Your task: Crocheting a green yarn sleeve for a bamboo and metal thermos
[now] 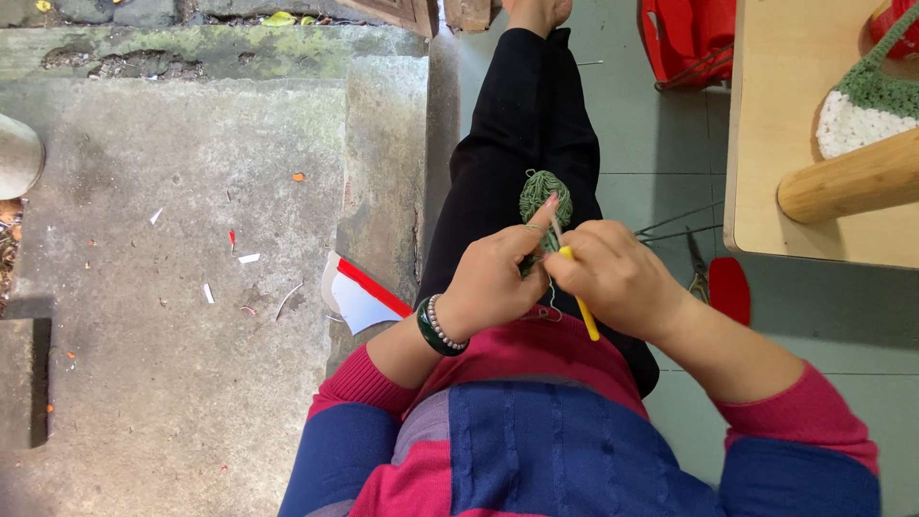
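Green yarn ball (546,194): small, on the person's lap over black trousers. Judged light, soft, compressible; the strand slips easily, so best pinched close to the stitches. Left hand (493,282): grip clenched on a small green crochet piece, forefinger raised. Right hand (617,278): grip clenched around a yellow crochet hook (582,303), pencil-fashion. Nearby: a wooden desk (766,144) carrying a green-and-white crochet piece (862,110); scissors (697,270) on the floor.

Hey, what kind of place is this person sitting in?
Probably an outdoor step or porch used as a craft spot: weathered, mossy concrete ledge, a wooden table holding crochet work, and a red plastic stool.
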